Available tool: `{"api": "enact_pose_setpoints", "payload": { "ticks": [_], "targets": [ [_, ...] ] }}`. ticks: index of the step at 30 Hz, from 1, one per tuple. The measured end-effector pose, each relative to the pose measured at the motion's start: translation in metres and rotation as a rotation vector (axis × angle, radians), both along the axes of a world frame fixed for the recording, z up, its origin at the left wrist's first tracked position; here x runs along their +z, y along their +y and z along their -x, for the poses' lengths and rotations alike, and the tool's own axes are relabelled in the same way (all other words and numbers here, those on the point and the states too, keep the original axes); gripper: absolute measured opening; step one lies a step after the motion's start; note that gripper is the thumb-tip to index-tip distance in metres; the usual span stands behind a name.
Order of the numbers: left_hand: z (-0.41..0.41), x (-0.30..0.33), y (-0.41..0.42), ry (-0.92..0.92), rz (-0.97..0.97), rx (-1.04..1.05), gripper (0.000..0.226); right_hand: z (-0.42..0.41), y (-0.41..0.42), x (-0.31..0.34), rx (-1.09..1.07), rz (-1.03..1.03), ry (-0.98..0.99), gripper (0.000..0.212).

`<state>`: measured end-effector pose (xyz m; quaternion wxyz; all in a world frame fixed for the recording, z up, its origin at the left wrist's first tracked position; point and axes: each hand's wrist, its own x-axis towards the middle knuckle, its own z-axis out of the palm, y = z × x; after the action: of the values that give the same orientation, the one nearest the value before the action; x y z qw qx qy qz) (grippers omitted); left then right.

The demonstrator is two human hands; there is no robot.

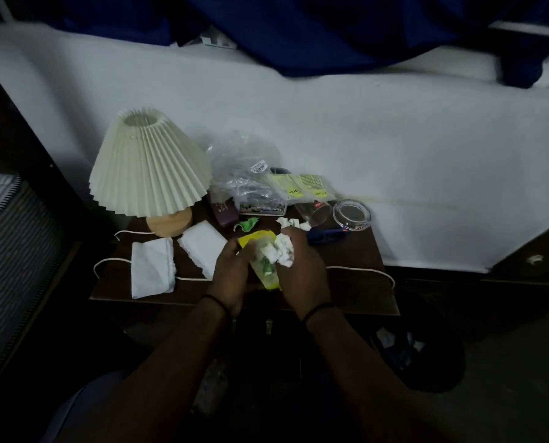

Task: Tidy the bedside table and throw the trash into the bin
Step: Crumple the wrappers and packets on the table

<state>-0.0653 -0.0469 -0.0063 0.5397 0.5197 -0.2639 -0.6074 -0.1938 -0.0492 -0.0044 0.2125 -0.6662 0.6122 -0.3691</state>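
Two hands meet above the front edge of a dark bedside table (pixel 356 282): the left hand (pixel 231 279), fingers curled in a grip, holds a yellow-and-clear plastic packet (pixel 260 266), while the right hand (pixel 302 270) pinches a crumpled white tissue (pixel 282 251) against it. A pleated lamp (pixel 148 167) fills the table's back left corner; two flat tissues (pixel 153 270) lie near its left edge. A glass ashtray (pixel 351 215) sits at the back right corner. A dark bin (pixel 426 356) stands on the floor just off the front right corner.
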Motion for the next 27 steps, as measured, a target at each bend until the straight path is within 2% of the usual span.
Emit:
{"api": "enact_pose_setpoints", "payload": {
  "ticks": [2, 4, 9, 12, 14, 19, 20, 22, 23, 24, 27],
  "targets": [
    [0.003, 0.005, 0.01, 0.077, 0.003, -0.073, 0.03, -0.004, 0.007, 0.003, -0.017, 0.0, 0.07, 0.053],
    [0.005, 0.008, 0.016, 0.044, 0.032, -0.089, 0.027, -0.007, 0.013, 0.008, 0.01, 0.002, 0.084, 0.056],
    [0.002, 0.011, 0.023, -0.18, 0.055, -0.039, 0.033, -0.012, 0.034, 0.017, 0.14, -0.115, -0.122, 0.069],
    [0.003, 0.01, 0.026, -0.251, 0.078, -0.006, 0.034, -0.004, 0.034, 0.021, 0.176, -0.165, -0.254, 0.05],
    [0.005, 0.014, 0.03, -0.195, 0.085, -0.012, 0.034, 0.006, 0.038, 0.025, 0.157, -0.112, -0.274, 0.034],
    [0.017, 0.022, 0.035, -0.055, 0.108, -0.067, 0.027, 0.026, 0.041, 0.033, 0.049, 0.056, -0.224, 0.017],
    [0.018, 0.023, 0.035, -0.039, 0.112, -0.076, 0.026, 0.03, 0.037, 0.035, 0.024, 0.041, -0.238, 0.023],
    [0.022, 0.028, 0.034, -0.023, 0.118, -0.094, 0.026, 0.042, 0.032, 0.041, -0.006, -0.066, -0.287, 0.056],
    [0.026, 0.03, 0.034, -0.017, 0.12, -0.105, 0.026, 0.05, 0.031, 0.047, 0.034, -0.131, -0.328, 0.07],
    [0.032, 0.035, 0.034, -0.014, 0.122, -0.121, 0.027, 0.058, 0.029, 0.053, 0.108, -0.187, -0.366, 0.074],
    [0.055, 0.05, 0.032, -0.029, 0.13, -0.162, 0.027, 0.084, 0.025, 0.073, 0.278, -0.304, -0.393, 0.048]
  ]
}}
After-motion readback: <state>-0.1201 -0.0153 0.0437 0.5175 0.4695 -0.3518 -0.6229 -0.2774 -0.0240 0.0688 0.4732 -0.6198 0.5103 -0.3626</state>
